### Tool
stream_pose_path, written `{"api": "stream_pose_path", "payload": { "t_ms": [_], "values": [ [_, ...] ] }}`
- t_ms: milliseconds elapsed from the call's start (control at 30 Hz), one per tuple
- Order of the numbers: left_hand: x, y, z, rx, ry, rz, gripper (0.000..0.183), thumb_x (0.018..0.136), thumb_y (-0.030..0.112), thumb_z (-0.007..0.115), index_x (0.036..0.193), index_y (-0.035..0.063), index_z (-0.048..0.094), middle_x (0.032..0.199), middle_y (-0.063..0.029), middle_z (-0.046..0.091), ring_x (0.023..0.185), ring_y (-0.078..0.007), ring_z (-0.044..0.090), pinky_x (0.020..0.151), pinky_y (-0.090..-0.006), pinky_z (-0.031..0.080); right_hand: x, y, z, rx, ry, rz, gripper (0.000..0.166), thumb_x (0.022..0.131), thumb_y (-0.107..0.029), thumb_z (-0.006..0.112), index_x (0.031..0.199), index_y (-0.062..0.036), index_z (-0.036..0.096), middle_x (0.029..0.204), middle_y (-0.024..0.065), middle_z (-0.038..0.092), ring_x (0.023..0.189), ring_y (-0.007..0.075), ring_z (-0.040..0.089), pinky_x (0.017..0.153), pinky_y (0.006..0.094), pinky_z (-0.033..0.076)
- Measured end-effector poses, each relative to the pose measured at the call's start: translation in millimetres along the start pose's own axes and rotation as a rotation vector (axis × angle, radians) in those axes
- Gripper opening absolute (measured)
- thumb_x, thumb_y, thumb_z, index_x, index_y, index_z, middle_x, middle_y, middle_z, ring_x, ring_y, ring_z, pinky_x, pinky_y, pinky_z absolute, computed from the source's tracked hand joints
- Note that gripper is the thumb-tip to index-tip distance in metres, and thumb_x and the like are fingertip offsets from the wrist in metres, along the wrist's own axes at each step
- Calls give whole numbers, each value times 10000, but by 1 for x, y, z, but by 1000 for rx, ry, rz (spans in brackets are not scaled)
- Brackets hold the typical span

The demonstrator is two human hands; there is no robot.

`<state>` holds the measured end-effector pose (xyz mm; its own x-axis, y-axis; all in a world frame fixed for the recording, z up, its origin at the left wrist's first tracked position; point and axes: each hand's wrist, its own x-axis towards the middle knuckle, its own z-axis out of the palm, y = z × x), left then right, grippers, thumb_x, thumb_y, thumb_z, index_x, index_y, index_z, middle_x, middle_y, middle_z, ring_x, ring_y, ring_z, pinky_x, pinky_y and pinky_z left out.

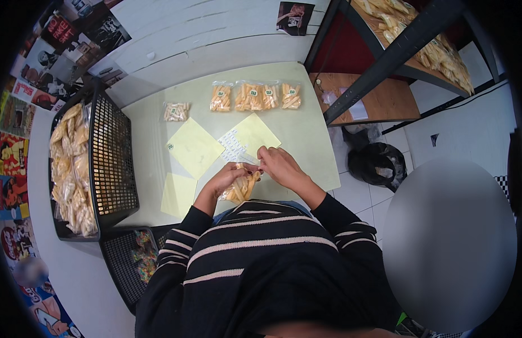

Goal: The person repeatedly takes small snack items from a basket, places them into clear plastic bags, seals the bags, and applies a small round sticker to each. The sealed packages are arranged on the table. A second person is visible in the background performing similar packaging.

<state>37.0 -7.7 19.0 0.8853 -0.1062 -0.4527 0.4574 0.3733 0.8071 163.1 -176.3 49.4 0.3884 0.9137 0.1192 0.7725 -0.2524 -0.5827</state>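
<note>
My left hand [225, 179] grips a clear plastic bag of yellow stick snacks [237, 191] close to my body, at the near edge of the table. My right hand [280, 164] meets it at the bag's top edge, thumb and fingers pinched together there; what lies between them is too small to tell. Beyond the hands lie yellow sheets [195, 148] and a white sheet of small printed labels [232, 144]. Several snack bags with green-and-white stickers [249, 96] stand in a row at the back, and a bag of paler, shorter sticks [176, 112] lies further left.
A black plastic basket [113, 156] full of snack bags stands at the left, above a lower basket [121, 262] with colourful packets. At the right are a metal-framed shelf [370, 95] holding more bags and a black plastic bag [375, 164] on the floor.
</note>
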Motion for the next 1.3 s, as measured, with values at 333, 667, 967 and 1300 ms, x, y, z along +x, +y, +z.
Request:
{"api": "stream_pose_path", "payload": {
  "t_ms": [333, 667, 967, 1300],
  "values": [
    [3, -4, 0, -142, 50, 46, 381, 774, 38, 457, 1116, -73, 584, 1055, -151, 647, 943, -224, 629, 872, -297, 480, -10, 17, 24, 472, 177, 340, 364, 768, -55, 678, 1061, -37, 463, 868, 84, 593, 759, 203, 587, 697, 312, 484],
    [10, -5, 4, -343, 86, 93, 412, 788, 49, 498, 1184, -63, 522, 1076, -174, 623, 926, -236, 646, 806, -328, 536, -17, 24, 28, 1178, 113, 590, 185, 884, -83, 604, 1055, -24, 565, 969, 20, 590, 842, 79, 554, 746, 221, 467],
    [3, 6, 9, -135, 75, 200, 480, 799, 47, 557, 1270, -2, 481, 1127, -136, 609, 1043, -227, 603, 899, -318, 485, -17, 23, 32, 966, 169, 576, 84, 884, -78, 588, 913, -3, 615, 812, 9, 611, 732, 80, 542, 680, 222, 455],
    [6, 18, 21, 140, 284, 349, 535, 733, -30, 716, 1222, 0, 500, 945, -144, 666, 896, -200, 654, 827, -302, 519, -19, 6, 27, 672, 222, 473, 156, 870, -131, 593, 926, 13, 618, 859, 126, 658, 790, 224, 628, 713, 332, 478]
  ]
}}
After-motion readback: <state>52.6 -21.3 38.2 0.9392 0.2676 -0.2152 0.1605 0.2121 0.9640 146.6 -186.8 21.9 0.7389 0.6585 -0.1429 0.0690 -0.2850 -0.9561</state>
